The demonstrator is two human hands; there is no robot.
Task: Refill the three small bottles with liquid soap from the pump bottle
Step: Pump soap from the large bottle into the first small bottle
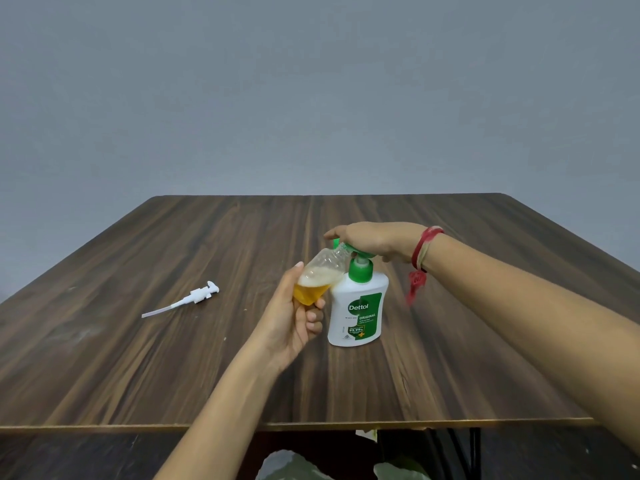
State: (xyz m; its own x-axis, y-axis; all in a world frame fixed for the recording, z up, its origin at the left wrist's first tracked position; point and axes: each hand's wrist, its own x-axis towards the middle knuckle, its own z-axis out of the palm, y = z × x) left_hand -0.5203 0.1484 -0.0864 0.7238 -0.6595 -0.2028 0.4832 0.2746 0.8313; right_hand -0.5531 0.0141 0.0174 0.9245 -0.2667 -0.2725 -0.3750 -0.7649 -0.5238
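Looking through the head camera, I see the left hand [294, 320] gripping the small bottle [320, 275] round its lower part, fingers and thumb curled on it. The bottle is tilted with its open neck up at the green nozzle of the pump bottle [358, 306], and amber soap with foam fills its lower part. The right hand [374, 240] rests palm down on the pump head, fingers fairly straight and holding nothing, while the pump bottle stands upright on the wooden table [138, 358], touching the small bottle, and a loose white pump [194, 297] lies well apart to the left.
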